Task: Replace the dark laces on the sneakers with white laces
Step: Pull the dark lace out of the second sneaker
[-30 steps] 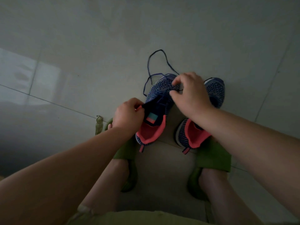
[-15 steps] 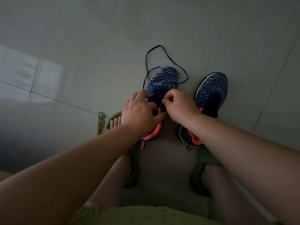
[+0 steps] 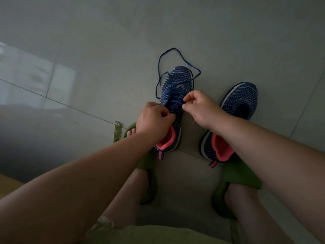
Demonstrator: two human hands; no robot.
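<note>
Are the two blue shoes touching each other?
Apart. The head view shows bare floor between the left sneaker and the right sneaker along their whole length.

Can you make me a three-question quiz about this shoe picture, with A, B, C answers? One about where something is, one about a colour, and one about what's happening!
1. Where is the loose loop of the dark lace?
A. on the floor past the toe of the left sneaker
B. inside the right sneaker
C. on the person's knee

2. What colour is the lining inside the sneakers?
A. yellow
B. white
C. pink

3. What is the right hand doing?
A. lying flat on the floor
B. pinching the lace
C. holding a slipper

Answers:
1 A: the loop lies on the tile beyond the left sneaker.
2 C: both heel openings show pink, as in the right sneaker.
3 B: its fingertips pinch the lace over the left sneaker, while the left hand grips near the tongue.
</note>
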